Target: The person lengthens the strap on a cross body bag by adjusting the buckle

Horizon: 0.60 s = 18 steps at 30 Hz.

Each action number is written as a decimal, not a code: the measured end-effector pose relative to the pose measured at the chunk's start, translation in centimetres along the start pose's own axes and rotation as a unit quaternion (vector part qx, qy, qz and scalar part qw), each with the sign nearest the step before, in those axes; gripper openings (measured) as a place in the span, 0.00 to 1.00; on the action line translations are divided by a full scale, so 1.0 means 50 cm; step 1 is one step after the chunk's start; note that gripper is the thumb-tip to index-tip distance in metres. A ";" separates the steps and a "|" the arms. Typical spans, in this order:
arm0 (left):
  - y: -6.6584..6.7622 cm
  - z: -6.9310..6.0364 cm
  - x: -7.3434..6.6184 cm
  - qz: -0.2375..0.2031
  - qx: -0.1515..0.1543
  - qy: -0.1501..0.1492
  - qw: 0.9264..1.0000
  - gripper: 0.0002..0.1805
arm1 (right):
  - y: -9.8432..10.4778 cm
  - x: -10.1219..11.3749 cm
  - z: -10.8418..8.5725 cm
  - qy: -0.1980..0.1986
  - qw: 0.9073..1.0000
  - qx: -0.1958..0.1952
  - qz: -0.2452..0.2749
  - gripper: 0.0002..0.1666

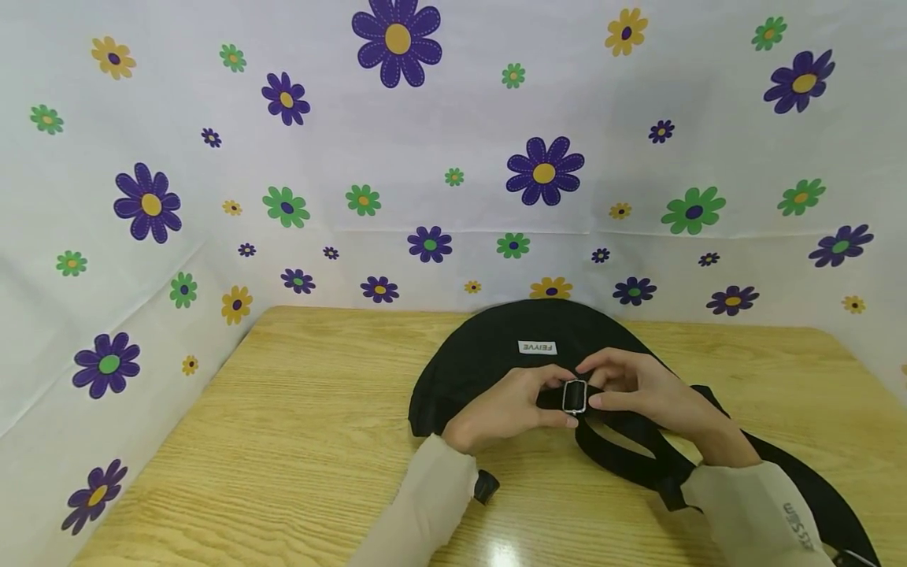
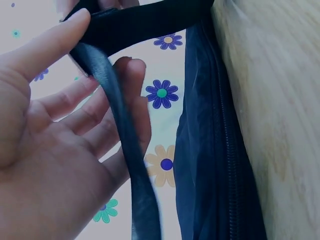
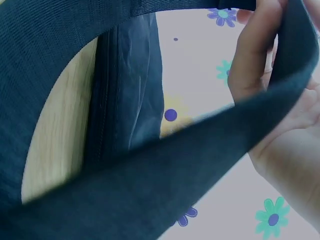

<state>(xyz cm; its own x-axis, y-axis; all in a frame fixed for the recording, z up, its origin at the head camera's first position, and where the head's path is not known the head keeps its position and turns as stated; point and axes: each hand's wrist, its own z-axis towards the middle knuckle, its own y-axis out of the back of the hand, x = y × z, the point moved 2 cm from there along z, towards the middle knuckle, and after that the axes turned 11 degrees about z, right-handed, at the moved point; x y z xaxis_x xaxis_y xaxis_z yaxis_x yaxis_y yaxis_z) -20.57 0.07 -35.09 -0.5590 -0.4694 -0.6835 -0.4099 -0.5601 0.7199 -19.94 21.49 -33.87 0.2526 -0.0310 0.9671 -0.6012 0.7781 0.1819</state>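
Note:
A black bag (image 1: 468, 354) with a white label (image 1: 537, 347) lies on the table, and its black strap (image 1: 616, 459) loops in front of it. Both hands hold the strap at a silver metal buckle (image 1: 575, 396). My left hand (image 1: 506, 405) pinches the strap at the buckle's left side; in the left wrist view its thumb presses on the strap (image 2: 145, 22). My right hand (image 1: 652, 394) pinches the strap at the buckle's right side. Across the right wrist view the strap (image 3: 150, 175) crosses close to the camera, partly hiding the right hand (image 3: 290, 145).
The wooden table (image 1: 298, 409) reaches back to a white cloth (image 1: 319, 142) printed with flowers. A black strap end (image 1: 486, 487) lies by the left sleeve. More black material (image 1: 815, 488) runs behind the right forearm to the table's right side.

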 end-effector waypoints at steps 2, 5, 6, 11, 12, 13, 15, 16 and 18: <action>-0.001 0.001 -0.001 -0.002 -0.002 -0.002 1.000 0.27 | 0.001 -0.002 0.000 0.007 1.000 0.004 0.012 0.19; -0.001 0.001 -0.001 -0.013 -0.008 -0.004 1.000 0.25 | 0.005 -0.007 -0.003 0.014 0.999 0.011 0.029 0.18; 0.000 0.000 -0.002 -0.017 -0.010 -0.004 1.000 0.25 | 0.007 -0.010 -0.004 0.016 0.999 0.013 0.036 0.18; 0.000 -0.003 -0.001 -0.038 -0.019 -0.008 0.999 0.24 | 0.015 -0.020 -0.006 0.014 0.997 0.019 0.071 0.18; 0.000 -0.002 -0.001 -0.040 -0.021 -0.010 0.999 0.24 | 0.016 -0.022 -0.006 0.014 0.997 0.019 0.076 0.18; -0.001 -0.002 0.000 -0.039 -0.023 -0.013 0.999 0.24 | 0.015 -0.022 -0.006 0.014 0.997 0.019 0.079 0.18; -0.001 -0.001 0.000 -0.038 -0.027 -0.018 0.999 0.23 | 0.015 -0.023 -0.005 0.015 0.996 0.020 0.084 0.18; -0.001 -0.001 0.000 -0.036 -0.029 -0.020 0.999 0.23 | 0.015 -0.023 -0.005 0.013 0.996 0.018 0.085 0.18; -0.001 0.000 0.001 -0.031 -0.032 -0.022 0.999 0.22 | 0.015 -0.024 -0.005 0.006 0.996 0.019 0.085 0.17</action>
<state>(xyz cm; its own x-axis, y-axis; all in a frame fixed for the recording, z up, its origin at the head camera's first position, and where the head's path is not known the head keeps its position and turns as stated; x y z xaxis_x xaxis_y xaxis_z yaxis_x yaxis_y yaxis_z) -20.56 0.07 -35.17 -0.5660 -0.4018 -0.7199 -0.3990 -0.6307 0.6657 -20.51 22.27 -34.95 0.1539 0.1060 0.9824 -0.6635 0.7478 0.0233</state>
